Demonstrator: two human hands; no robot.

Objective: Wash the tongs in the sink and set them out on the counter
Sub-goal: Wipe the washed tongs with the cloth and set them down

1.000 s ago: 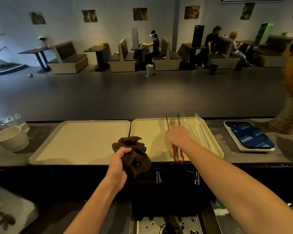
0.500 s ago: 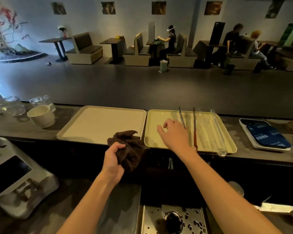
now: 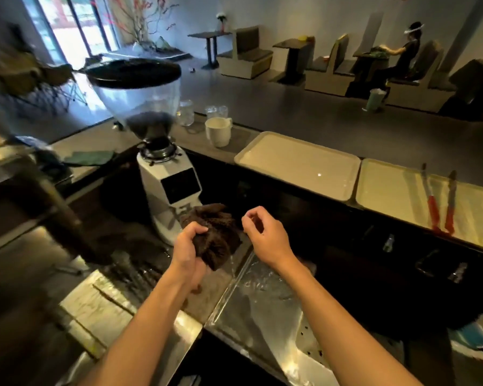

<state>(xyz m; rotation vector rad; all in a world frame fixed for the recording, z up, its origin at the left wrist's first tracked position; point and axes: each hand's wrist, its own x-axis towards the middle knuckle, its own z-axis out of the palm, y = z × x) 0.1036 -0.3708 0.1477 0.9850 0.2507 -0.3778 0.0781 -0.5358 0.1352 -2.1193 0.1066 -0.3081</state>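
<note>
Café bar: coffee grinder (image 3: 162,151), serving trays (image 3: 299,164), booth seating (image 3: 248,55).

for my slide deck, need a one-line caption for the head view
Left hand grips a brown cloth by the sink, right hand empty, tongs on the tray.

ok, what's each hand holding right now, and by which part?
Left hand grips the brown cloth, bunched, by its lower left side. Right hand holds nothing, fingers loosely curled. The tongs lie untouched on the tray.
</note>
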